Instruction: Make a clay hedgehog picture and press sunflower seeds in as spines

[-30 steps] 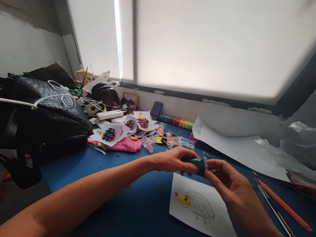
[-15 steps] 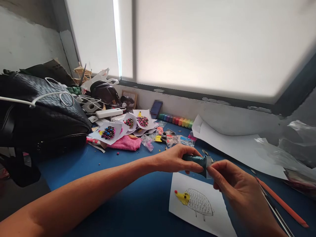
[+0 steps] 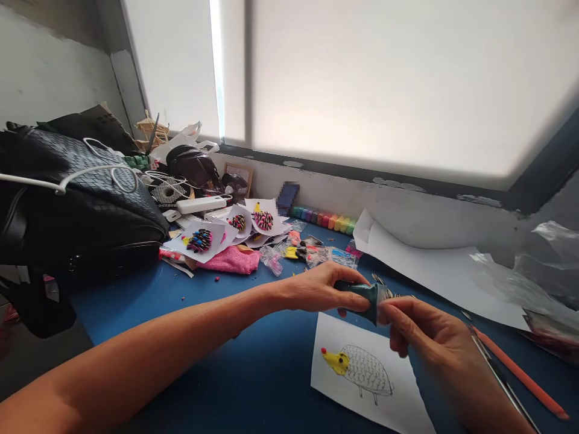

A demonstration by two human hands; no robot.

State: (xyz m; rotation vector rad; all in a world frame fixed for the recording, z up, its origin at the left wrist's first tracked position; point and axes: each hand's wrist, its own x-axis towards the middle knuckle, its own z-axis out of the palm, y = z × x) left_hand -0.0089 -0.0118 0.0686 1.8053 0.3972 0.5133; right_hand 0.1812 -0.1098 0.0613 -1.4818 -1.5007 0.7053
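Observation:
A plastic packet of dark teal modelling clay (image 3: 370,294) is held in the air above the table. My left hand (image 3: 319,288) is closed round its body, thumb on the near side. At its clear right end, my right hand (image 3: 420,330) pinches the wrapper between thumb and fingers. Below the hands lies a white sheet (image 3: 330,390) with a hedgehog drawing. Its head (image 3: 338,363) is covered in yellow clay with a red nose and a dark eye; the body is only pencil lines. Sunflower seeds (image 3: 377,278) lie just behind the packet.
Finished seed hedgehogs on paper (image 3: 199,241) and a pink cloth (image 3: 235,260) lie left of centre. Clay blocks (image 3: 325,219) line the wall. A black bag (image 3: 90,199) fills the left side. To the right are a large white sheet (image 3: 434,274) and an orange pencil-like stick (image 3: 520,374).
Both hands stay on the clay packet, almost in place. The packet has tilted slightly and more seeds show behind it. The whole view has shifted a little.

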